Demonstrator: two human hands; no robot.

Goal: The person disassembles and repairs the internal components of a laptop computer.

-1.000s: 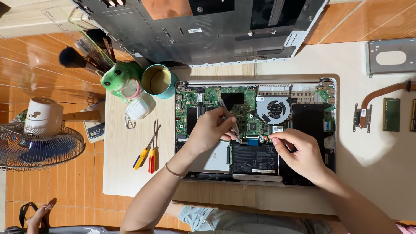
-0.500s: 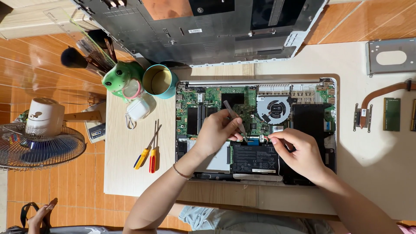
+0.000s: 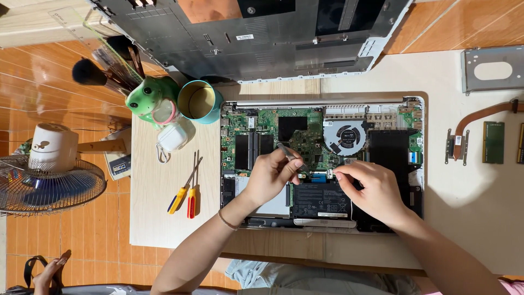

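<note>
Left hand (image 3: 270,176) pinches slim metal tweezers (image 3: 287,152) over green laptop motherboard (image 3: 273,136); right hand (image 3: 371,188) fingers pinch something too small to make out. A slip risks scratching the board.

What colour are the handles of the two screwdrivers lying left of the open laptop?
One screwdriver has a yellow handle, the other screwdriver red with yellow; head view.

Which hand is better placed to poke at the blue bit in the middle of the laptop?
Probably the left hand: it holds the thin metal tool beside the blue connector. The right hand is bare, pinching nearby.
</note>
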